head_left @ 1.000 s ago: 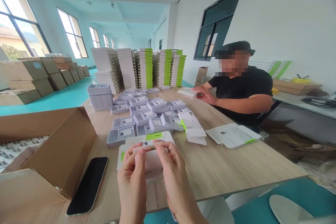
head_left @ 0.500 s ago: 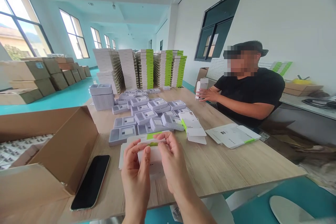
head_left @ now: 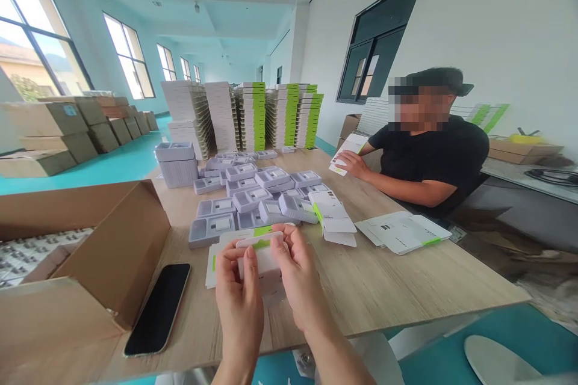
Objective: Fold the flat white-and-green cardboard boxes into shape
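White-and-green carton (head_left: 269, 267) sits gripped between the left hand (head_left: 241, 292) and right hand (head_left: 301, 277), each closed on one side, over the tabletop (head_left: 383, 283) toward its near edge.

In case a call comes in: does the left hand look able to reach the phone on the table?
Probably yes: the phone lies uncovered left of the left hand, nothing visible between them. That hand holds a white box, so would likely have to let go.
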Available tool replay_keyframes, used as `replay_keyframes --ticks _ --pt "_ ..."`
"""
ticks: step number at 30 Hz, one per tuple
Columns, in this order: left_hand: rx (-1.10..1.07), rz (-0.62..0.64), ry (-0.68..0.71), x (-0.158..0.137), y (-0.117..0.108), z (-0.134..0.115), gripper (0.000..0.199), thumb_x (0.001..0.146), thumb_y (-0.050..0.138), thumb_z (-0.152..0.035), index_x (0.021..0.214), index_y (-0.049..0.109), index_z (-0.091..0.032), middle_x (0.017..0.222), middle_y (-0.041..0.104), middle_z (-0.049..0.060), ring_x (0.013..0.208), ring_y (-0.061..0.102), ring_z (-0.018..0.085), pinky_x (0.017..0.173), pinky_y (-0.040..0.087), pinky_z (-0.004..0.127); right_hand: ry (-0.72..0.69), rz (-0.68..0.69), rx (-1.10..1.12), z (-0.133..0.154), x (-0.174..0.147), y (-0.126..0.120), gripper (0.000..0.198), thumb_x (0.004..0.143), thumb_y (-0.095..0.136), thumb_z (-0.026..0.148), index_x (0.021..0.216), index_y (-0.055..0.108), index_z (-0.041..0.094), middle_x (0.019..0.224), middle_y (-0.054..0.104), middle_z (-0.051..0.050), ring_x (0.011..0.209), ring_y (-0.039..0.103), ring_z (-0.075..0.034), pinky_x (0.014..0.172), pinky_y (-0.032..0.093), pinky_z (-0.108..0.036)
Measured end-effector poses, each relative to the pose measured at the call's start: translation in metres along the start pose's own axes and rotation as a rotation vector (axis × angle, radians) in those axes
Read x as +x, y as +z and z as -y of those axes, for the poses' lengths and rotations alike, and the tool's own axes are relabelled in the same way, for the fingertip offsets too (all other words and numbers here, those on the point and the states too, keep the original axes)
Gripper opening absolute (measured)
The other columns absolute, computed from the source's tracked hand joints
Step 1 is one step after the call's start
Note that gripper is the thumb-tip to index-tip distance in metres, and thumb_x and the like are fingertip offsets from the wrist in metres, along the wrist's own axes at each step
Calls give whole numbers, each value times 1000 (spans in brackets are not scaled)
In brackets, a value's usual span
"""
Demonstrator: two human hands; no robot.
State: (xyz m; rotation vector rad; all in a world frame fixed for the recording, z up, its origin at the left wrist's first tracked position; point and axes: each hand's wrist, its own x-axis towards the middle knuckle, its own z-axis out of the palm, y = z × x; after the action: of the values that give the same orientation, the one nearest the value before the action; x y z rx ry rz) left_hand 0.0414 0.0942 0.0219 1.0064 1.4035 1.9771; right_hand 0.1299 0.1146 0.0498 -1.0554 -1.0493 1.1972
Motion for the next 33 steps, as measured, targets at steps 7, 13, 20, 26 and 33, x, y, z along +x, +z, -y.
replay_keyframes --ticks 7,13,20,26,33 --pt "-55 -41 -15 2 4 4 45 92 69 -63 105 49 -26 96 64 2 78 66 15 65 54 25 -18 29 -6 -5 6 -5 37 90 66 59 107 68 26 88 70 -1 77 63 -21 68 50 -30" --pt "-66 -65 12 0 3 1 45 92 70 -64 106 47 -27 102 64 1 75 66 13 60 54 22 -226 37 -107 -12 2 -9 30 93 64 55 99 66 25 112 74 -5 76 61 -18 74 49 -31" --pt "-29 -45 -3 -1 2 6 51 92 62 -73 107 54 -25 93 65 0 76 66 15 67 56 27 -336 -21 -163 -18 8 -6 28 93 66 53 85 61 26 104 75 -8 92 66 -23 84 50 -35" --pt "12 84 -71 1 0 8 50 94 57 -74 90 66 -25 85 71 2 76 66 20 73 56 32 -217 -140 -77 -34 2 0 33 97 61 56 111 53 28 104 68 -6 90 66 -23 81 54 -35" --pt "-12 27 -97 -7 -1 28 48 93 62 -71 98 67 -24 89 74 3 80 67 21 72 56 31 -101 -81 11 -31 -2 -3 25 90 51 50 89 63 28 90 74 -4 84 67 -27 78 55 -38"
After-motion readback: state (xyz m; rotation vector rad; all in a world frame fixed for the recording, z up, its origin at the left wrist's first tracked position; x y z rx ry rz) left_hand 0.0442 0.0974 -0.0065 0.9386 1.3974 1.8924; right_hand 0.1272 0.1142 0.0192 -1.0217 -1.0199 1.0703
